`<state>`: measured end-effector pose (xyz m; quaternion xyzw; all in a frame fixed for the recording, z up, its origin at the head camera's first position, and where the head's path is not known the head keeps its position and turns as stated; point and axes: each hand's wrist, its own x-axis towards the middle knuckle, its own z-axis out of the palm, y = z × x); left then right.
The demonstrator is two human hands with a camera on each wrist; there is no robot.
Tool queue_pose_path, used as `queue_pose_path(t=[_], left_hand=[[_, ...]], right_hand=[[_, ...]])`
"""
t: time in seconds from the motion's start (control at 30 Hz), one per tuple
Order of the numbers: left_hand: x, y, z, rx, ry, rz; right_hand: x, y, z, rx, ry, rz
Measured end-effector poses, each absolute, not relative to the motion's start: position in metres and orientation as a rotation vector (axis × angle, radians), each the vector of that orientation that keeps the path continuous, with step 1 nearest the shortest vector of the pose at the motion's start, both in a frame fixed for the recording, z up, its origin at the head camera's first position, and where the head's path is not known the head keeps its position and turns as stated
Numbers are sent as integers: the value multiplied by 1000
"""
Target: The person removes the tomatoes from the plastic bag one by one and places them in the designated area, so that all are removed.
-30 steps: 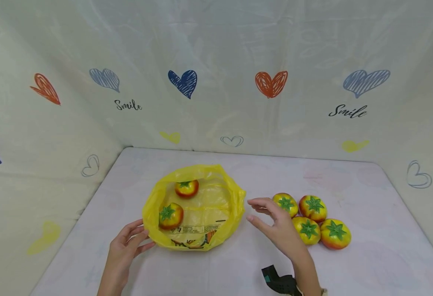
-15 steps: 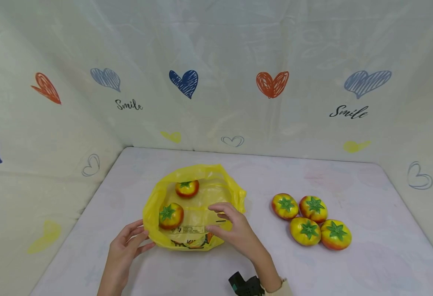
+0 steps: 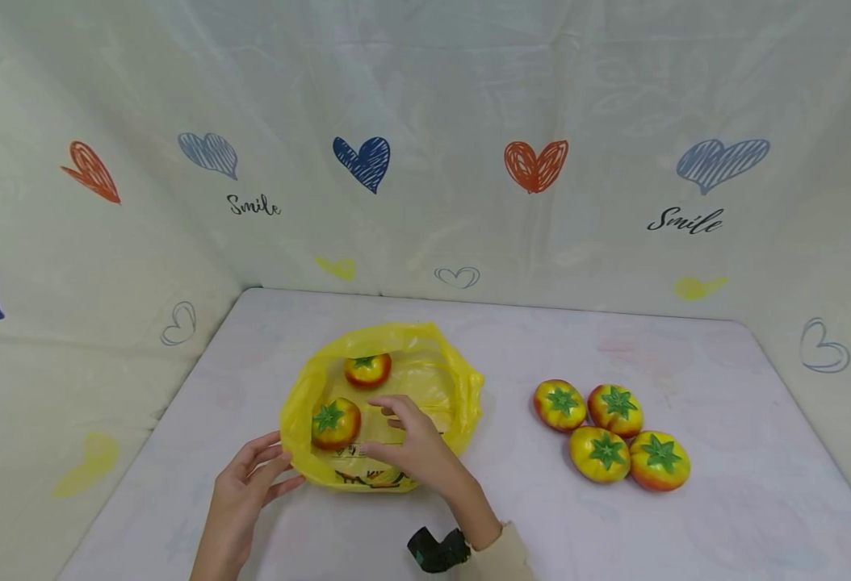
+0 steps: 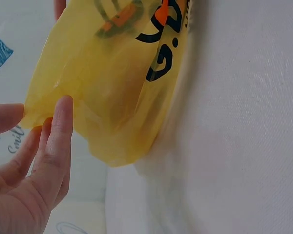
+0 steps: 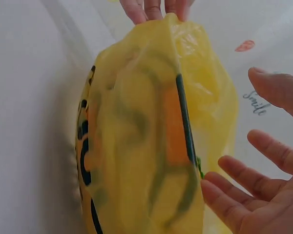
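A yellow plastic bag [image 3: 469, 395] stands on the table with its mouth wide. Inside lie two yellow-red tomatoes with green star-shaped tops, one tomato [image 3: 368, 371] towards the back and another tomato [image 3: 337, 424] at the left. My left hand [image 3: 247, 484] pinches the bag's left rim; in the left wrist view its thumb and fingers [image 4: 62, 122] meet at the bag's edge. Over the bag's mouth, my right hand [image 3: 418, 448] holds nothing, its fingers apart and slightly bent, right of the left tomato. The right wrist view shows those fingers [image 5: 234, 204] spread beside the bag's rim.
Several more tomatoes [image 3: 605, 454] sit in a cluster on the white table [image 3: 527, 524], right of the bag. A black wrist camera [image 3: 436, 550] is strapped below my right hand. A pale curtain [image 3: 440, 97] printed with hearts rises behind the table.
My right hand has moved left, from beside the tomato cluster to over the bag's mouth. My left hand, the bag and the tomatoes look unmoved.
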<state>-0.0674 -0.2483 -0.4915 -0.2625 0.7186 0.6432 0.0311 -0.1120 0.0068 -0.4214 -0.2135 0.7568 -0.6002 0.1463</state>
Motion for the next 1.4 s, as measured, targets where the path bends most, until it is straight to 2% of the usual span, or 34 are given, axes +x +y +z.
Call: queue_pose_path(t=[0.67, 1.2, 1.4], left_hand=[[-70, -249, -494, -792, 2232, 1998], [-70, -250, -494, -758, 2229, 2024], [-71, -251, -495, -760, 2222, 2026]], right_hand=[[-131, -39, -435, -300, 2184, -1611], [-136, -50, -444, -184, 2156, -1583], [-137, -54, -443, -226, 2211, -1557]])
